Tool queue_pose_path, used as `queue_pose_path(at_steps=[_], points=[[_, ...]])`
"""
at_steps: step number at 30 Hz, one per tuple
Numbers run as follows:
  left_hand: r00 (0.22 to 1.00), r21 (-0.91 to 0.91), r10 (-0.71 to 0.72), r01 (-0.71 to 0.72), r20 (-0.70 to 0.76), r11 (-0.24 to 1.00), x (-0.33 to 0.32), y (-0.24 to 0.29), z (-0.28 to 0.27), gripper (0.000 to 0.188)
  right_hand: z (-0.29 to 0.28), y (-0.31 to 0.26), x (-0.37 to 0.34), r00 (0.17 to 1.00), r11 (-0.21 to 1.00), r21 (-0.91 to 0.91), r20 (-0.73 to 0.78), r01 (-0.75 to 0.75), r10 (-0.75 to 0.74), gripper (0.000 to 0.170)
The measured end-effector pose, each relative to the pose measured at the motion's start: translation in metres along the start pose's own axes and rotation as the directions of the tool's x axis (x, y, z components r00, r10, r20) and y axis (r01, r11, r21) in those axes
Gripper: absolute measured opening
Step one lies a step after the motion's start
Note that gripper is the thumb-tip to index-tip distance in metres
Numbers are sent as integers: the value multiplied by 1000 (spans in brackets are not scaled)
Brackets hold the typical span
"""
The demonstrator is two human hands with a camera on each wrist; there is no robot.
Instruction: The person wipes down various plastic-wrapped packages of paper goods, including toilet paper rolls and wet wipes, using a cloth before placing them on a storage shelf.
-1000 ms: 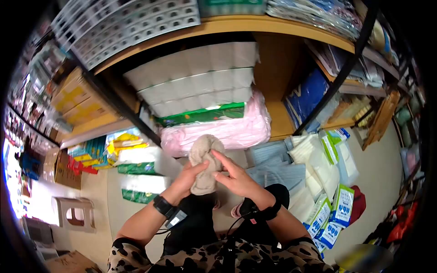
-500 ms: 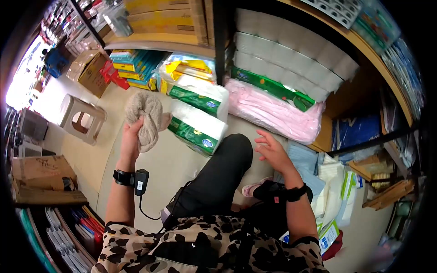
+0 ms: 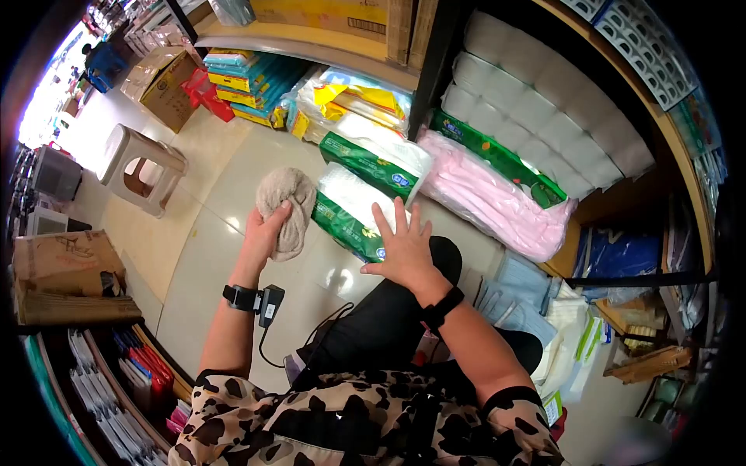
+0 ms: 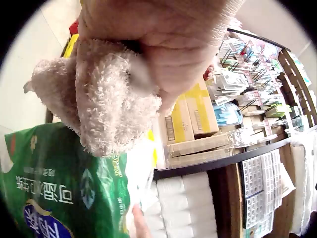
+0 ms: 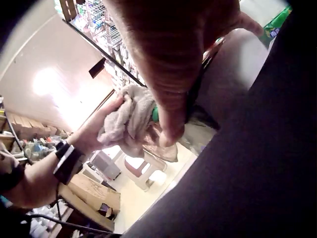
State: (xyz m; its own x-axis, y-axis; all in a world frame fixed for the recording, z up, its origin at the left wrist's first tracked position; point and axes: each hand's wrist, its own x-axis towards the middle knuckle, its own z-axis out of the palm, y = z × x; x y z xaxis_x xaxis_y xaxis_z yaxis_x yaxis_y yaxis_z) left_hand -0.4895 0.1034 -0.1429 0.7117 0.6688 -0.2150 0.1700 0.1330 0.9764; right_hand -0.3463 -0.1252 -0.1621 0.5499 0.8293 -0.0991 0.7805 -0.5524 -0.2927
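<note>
A fluffy beige cloth (image 3: 289, 203) is bunched in the left hand (image 3: 268, 233), thumb over it, beside a green and white tissue pack (image 3: 350, 221). The left wrist view shows the cloth (image 4: 111, 99) close up under the left hand (image 4: 163, 34), with the green pack (image 4: 64, 183) below. My right hand (image 3: 406, 252) is spread over the near end of that pack, fingers apart and holding nothing; whether it touches the pack I cannot tell. In the right wrist view the cloth (image 5: 130, 119) appears beyond the right hand (image 5: 166, 59).
A second tissue pack (image 3: 373, 163) and a pink bundle (image 3: 493, 194) lie along the shelf. White rolls (image 3: 544, 101) fill the lower shelf. A plastic stool (image 3: 144, 167) and a cardboard box (image 3: 70, 268) stand left. Blue packs (image 3: 517, 291) lie right.
The view has turned left. Both hands were at the cloth; the right let go, and the left carried the cloth leftward. The right hand has since moved over the tissue pack, fingers spread.
</note>
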Motion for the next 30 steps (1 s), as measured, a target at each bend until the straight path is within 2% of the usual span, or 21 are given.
queue_pose_path(at_steps=[2,5,8,10,13,16,19,20,23,24,27,28,30], points=[[999,-14,-27,26,-30,1000,4,-19,-6,41,4,-1,-2,998,999,-39,-61,25,-28,117],[997,-134,-64,57,-48,989,14,-57,-23,43,-3,-9,1,999,995,-86,21,43,-41,114],[993,-233,-98,81,-60,969,12,-63,-27,45,1,-12,1,998,994,-93,-19,56,-58,115],[997,-190,-47,33,-67,981,16,-71,-33,55,1,-8,0,998,993,-100,-30,60,-64,114],[980,142,47,-20,-193,990,15,-79,-38,68,6,-1,-4,995,990,-118,-59,78,-85,113],[995,421,56,-84,78,903,7,-61,-25,84,10,-4,-10,991,986,-139,-82,91,-103,112],[971,394,-29,-68,236,917,9,-62,-15,91,13,-11,-19,986,977,-188,-117,98,-121,111],[971,413,-39,-64,237,909,14,-66,-17,94,14,-11,-22,983,980,-172,-132,103,-127,111],[932,135,-103,59,347,989,18,-61,-19,94,14,-7,-35,976,982,-154,-175,106,-133,111],[903,161,-157,99,400,982,22,-57,-21,94,14,-7,-40,973,986,-142,-199,86,-114,112],[851,344,-123,-72,511,936,29,-54,-17,99,5,0,-48,986,994,-64,-136,91,-99,109],[870,569,-105,-219,481,793,37,-58,-18,102,5,3,-49,981,994,38,-165,107,-100,107],[866,684,-186,-216,464,697,46,-67,-21,100,8,14,-49,970,961,235,-227,142,-88,102]])
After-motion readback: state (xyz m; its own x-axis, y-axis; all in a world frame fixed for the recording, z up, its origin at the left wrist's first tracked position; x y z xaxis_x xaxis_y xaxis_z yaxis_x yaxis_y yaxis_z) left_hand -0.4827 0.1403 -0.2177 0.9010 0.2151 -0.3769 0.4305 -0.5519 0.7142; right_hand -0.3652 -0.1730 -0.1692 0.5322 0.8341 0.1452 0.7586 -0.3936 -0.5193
